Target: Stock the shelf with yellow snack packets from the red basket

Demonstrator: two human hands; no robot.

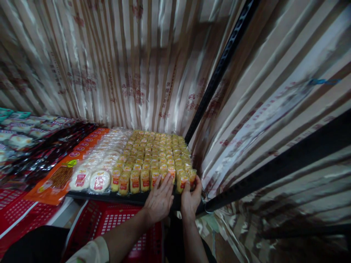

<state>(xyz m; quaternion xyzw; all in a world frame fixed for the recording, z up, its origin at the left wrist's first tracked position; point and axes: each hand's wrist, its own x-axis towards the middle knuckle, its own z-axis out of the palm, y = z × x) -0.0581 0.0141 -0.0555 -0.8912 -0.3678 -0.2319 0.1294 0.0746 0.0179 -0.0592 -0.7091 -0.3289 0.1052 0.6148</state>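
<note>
Rows of small yellow snack packs (pixel 146 179) with red and orange labels stand close together on a dark shelf (pixel 131 198). My left hand (pixel 160 199) lies against the front of these rows, fingers stretched out and flat, holding nothing. At the right end of the front row, my right hand (pixel 191 199) has its thumb and fingers closed around a yellow snack pack (pixel 192 176). Another pack (pixel 182 181) stands just left of its thumb. A narrow gap in the front row lies between my two hands.
Left of the yellow packs are round white packs (pixel 100 180), an orange snack bag (pixel 59 177), dark shiny packets (pixel 41 153) and pale packets (pixel 20 140). Red baskets (pixel 109 219) sit below the shelf. A black post (pixel 216 76) and printed sheeting (pixel 153 73) border the shelf.
</note>
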